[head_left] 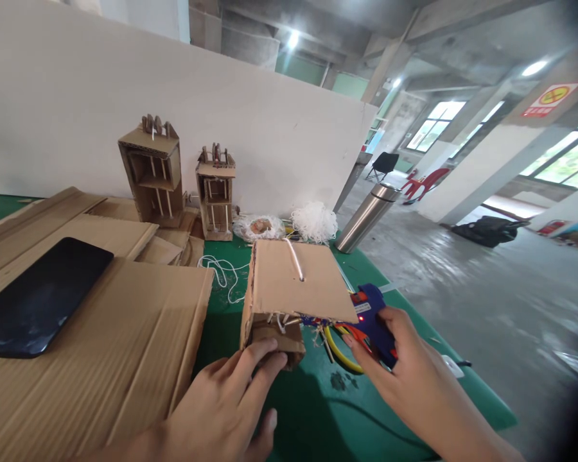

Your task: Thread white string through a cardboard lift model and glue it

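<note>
Cardboard box (282, 285) touched by palm-down left hand (224, 401).

We count two tall brown cardboard towers (169, 149), one flat-topped brown cardboard box (282, 279) and one blue plastic glue gun (376, 314). Around them we have one flat, glossy black tablet (43, 298), one silver cylindrical metal flask (368, 217) and one tangled white string bundle (315, 222).

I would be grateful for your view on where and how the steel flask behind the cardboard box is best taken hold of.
I would grip the steel flask around mid-body, below its lid, coming from the right: its body is a smooth cylinder with no handle showing, and the white string bundle sits close on its left.
</note>
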`<state>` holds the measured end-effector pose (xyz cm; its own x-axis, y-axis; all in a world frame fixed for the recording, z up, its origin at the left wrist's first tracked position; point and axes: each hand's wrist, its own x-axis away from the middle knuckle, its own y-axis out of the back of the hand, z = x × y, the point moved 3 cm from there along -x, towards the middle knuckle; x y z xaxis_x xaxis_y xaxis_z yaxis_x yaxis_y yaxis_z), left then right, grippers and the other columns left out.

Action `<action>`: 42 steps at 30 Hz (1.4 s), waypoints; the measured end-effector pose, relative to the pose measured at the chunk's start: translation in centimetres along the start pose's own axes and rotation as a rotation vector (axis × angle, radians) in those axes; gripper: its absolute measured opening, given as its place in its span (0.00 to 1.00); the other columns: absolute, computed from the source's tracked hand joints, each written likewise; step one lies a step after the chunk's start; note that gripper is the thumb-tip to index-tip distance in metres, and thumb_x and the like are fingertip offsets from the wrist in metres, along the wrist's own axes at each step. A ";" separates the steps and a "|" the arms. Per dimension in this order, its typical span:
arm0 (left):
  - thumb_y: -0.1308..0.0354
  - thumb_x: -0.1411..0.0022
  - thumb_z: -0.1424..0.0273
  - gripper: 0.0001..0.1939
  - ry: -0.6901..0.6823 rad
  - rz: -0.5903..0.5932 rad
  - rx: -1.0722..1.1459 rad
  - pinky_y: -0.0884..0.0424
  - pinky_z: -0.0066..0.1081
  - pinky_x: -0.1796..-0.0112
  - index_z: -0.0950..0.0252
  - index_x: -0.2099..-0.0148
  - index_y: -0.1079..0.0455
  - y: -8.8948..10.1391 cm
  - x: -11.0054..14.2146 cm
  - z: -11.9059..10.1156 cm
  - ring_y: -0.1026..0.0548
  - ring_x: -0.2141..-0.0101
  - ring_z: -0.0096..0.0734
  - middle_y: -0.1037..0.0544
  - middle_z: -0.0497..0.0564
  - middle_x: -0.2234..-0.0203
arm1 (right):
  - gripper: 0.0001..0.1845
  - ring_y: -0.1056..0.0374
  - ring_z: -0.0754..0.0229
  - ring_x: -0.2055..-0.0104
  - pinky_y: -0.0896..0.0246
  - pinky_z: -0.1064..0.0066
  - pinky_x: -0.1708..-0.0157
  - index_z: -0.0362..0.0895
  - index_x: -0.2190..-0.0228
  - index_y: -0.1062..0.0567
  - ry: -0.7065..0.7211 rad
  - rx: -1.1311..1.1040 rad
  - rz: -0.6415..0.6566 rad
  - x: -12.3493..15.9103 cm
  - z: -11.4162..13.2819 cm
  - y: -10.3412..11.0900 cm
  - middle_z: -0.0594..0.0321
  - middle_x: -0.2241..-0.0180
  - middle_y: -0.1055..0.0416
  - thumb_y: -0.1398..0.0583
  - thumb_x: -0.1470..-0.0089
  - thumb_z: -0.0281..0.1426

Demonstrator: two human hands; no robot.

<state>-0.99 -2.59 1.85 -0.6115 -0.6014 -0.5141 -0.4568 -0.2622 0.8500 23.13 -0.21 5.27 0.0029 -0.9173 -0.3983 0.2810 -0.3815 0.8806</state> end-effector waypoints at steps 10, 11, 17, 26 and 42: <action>0.51 0.44 0.76 0.27 -0.002 -0.017 -0.016 0.19 0.33 0.63 0.68 0.41 0.41 0.1 0.1 -0.1 0.20 0.55 0.39 0.23 0.58 0.51 | 0.19 0.29 0.54 0.80 0.36 0.69 0.81 0.47 0.59 0.36 0.067 0.056 -0.048 0.3 -0.3 0.2 0.60 0.74 0.26 0.47 0.41 0.49; 0.51 0.44 0.76 0.27 -0.002 -0.022 -0.019 0.19 0.33 0.63 0.68 0.41 0.41 0.1 0.1 -0.1 0.20 0.55 0.39 0.23 0.58 0.51 | 0.19 0.28 0.53 0.79 0.36 0.69 0.81 0.47 0.59 0.36 0.075 0.058 -0.063 0.3 -0.3 0.2 0.60 0.74 0.25 0.47 0.41 0.50; 0.52 0.44 0.76 0.26 0.009 -0.029 -0.017 0.19 0.33 0.63 0.67 0.41 0.41 -0.1 0.2 0.0 0.20 0.56 0.38 0.23 0.57 0.51 | 0.19 0.26 0.52 0.78 0.36 0.70 0.82 0.47 0.59 0.35 0.121 0.082 -0.082 0.2 0.2 0.3 0.59 0.75 0.25 0.48 0.39 0.50; 0.51 0.45 0.75 0.27 0.003 0.000 -0.005 0.18 0.34 0.64 0.67 0.41 0.40 -0.2 0.2 0.0 0.20 0.56 0.39 0.24 0.57 0.50 | 0.21 0.24 0.51 0.76 0.35 0.69 0.82 0.47 0.61 0.36 0.146 0.081 -0.128 0.3 0.0 0.5 0.58 0.74 0.23 0.49 0.38 0.52; 0.51 0.43 0.74 0.26 -0.017 -0.006 -0.045 0.19 0.32 0.63 0.68 0.41 0.40 0.0 0.2 0.0 0.20 0.54 0.38 0.23 0.57 0.49 | 0.28 0.24 0.48 0.73 0.31 0.64 0.78 0.46 0.57 0.32 -0.011 0.071 0.008 0.5 -1.8 0.5 0.54 0.69 0.22 0.44 0.46 0.55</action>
<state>-1.12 -2.70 1.70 -0.6197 -0.5872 -0.5208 -0.4311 -0.2999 0.8510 24.96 -0.67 5.00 -0.0057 -0.9215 -0.3883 0.2120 -0.3806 0.9001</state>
